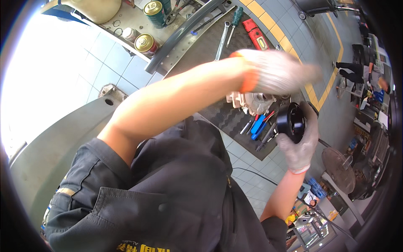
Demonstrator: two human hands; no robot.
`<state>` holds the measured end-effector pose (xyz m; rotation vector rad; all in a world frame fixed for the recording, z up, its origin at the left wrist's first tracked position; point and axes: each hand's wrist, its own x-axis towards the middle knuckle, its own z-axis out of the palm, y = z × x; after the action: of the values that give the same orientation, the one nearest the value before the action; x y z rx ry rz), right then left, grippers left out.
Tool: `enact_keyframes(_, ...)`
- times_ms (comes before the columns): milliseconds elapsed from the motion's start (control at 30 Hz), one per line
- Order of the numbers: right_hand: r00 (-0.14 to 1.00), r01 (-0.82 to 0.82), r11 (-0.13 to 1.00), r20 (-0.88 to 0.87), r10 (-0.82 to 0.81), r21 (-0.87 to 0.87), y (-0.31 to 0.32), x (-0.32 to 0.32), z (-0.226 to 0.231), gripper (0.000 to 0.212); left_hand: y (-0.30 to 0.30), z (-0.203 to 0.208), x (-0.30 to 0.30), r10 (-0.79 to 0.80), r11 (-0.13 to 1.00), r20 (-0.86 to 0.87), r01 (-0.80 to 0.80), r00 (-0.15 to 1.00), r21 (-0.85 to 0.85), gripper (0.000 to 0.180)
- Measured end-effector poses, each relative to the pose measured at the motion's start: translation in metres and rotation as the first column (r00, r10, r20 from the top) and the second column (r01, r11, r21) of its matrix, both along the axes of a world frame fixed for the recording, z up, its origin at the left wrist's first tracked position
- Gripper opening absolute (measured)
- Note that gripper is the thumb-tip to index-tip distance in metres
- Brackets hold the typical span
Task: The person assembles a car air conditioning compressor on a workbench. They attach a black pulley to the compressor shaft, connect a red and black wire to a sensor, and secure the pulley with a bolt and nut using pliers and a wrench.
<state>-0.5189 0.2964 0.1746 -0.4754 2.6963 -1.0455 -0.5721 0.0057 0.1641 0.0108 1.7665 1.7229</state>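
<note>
A glossy black, round, hollow part (pixel 290 122) is grasped in the right hand (pixel 299 149), which is covered by a pale knitted glove; the part is held up toward the right edge of the black textured mat (pixel 218 113) that is spread over the tabletop. The left hand (pixel 279 74), gloved in the same pale knit with an orange cuff, is raised over the mat, farther away than the part; it is blurred, and whether anything is grasped by it cannot be told.

A pale grey cast-metal housing (pixel 254 102) is partly hidden beneath the left hand. Nearer, a blue-handled tool (pixel 259 128) is seen among other small tools. On the far side, a long silver wrench (pixel 222 41), a green-handled screwdriver (pixel 237 17) and a red, flat work light (pixel 255 34) are laid out. At far left, a gold-topped round can (pixel 145 43) is seen.
</note>
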Motion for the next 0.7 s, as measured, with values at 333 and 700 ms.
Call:
enact_keyframes(333, 0.85, -0.209, 0.966, -0.459, 0.258, 0.155, -0.017, -0.018, -0.083, 0.105, -0.131, -0.198, 0.188, 0.906, 0.356, 0.168, -0.915, 0.388, 0.19, 0.043)
enact_keyframes(700, 0.905, -0.095, 0.945, -0.368, 0.213, 0.315, -0.032, -0.009, -0.103, 0.101, -0.169, -0.314, 0.342, 0.816, -0.031, 0.519, -0.877, 0.255, 0.479, 0.052)
